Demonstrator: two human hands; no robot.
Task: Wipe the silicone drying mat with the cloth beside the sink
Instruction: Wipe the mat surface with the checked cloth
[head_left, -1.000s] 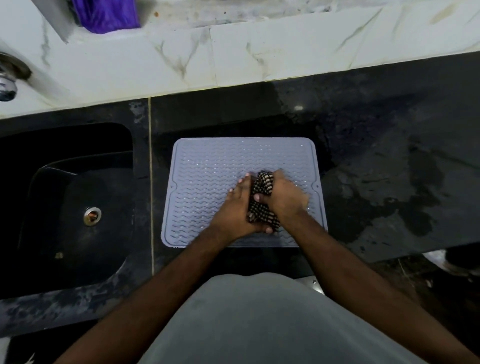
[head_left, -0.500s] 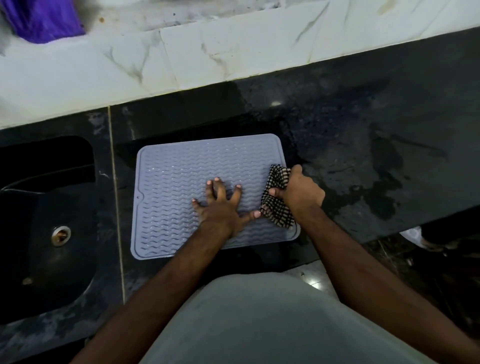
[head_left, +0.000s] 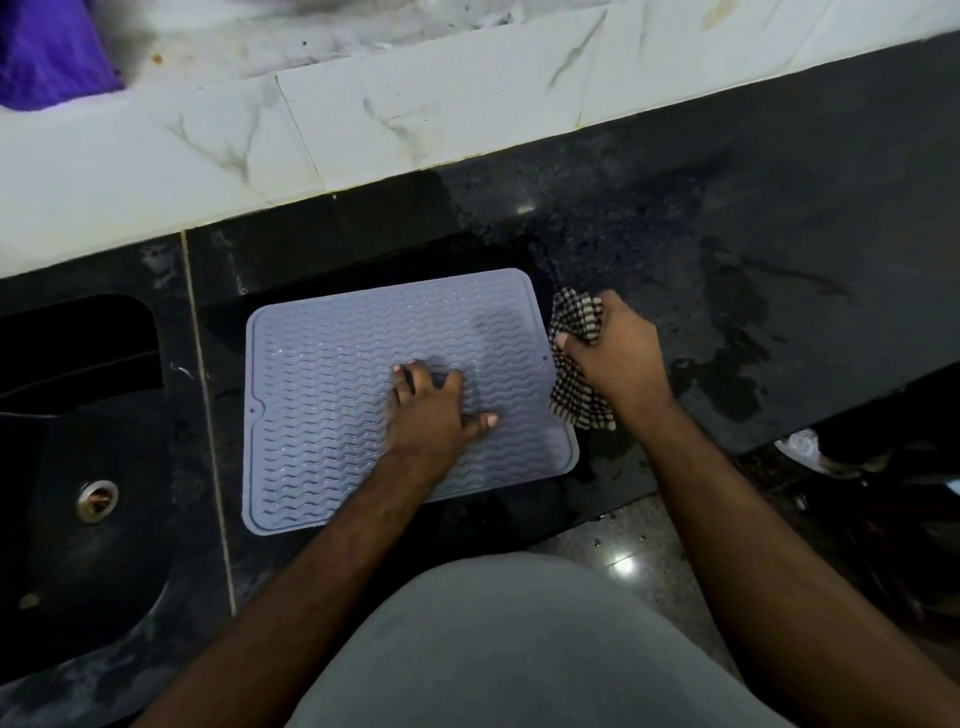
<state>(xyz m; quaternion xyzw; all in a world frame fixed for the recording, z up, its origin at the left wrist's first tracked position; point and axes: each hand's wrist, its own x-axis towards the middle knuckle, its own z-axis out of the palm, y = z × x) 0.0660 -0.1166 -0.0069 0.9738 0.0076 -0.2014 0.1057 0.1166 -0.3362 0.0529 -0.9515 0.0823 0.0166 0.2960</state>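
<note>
A grey-blue silicone drying mat (head_left: 332, 395) with wavy ridges lies flat on the black counter, just right of the sink. My left hand (head_left: 434, 410) presses palm-down on the mat's right half, fingers spread, holding nothing. My right hand (head_left: 621, 353) grips a bunched black-and-white checked cloth (head_left: 574, 400) at the mat's right edge. Most of the cloth rests on the counter beside the mat; only its lower part overlaps the mat's border.
A black sink (head_left: 78, 467) with a metal drain (head_left: 96, 499) sits to the left. White marble-look tiles (head_left: 415, 119) run along the back. A purple cloth (head_left: 47, 52) lies at the top left. Wet patches (head_left: 737, 358) mark the counter on the right, where its front edge (head_left: 779, 441) drops to the floor.
My two hands were together on the cloth at mid-mat. The left hand let go and flattened on the mat; the right hand dragged the cloth right, off the mat's edge.
</note>
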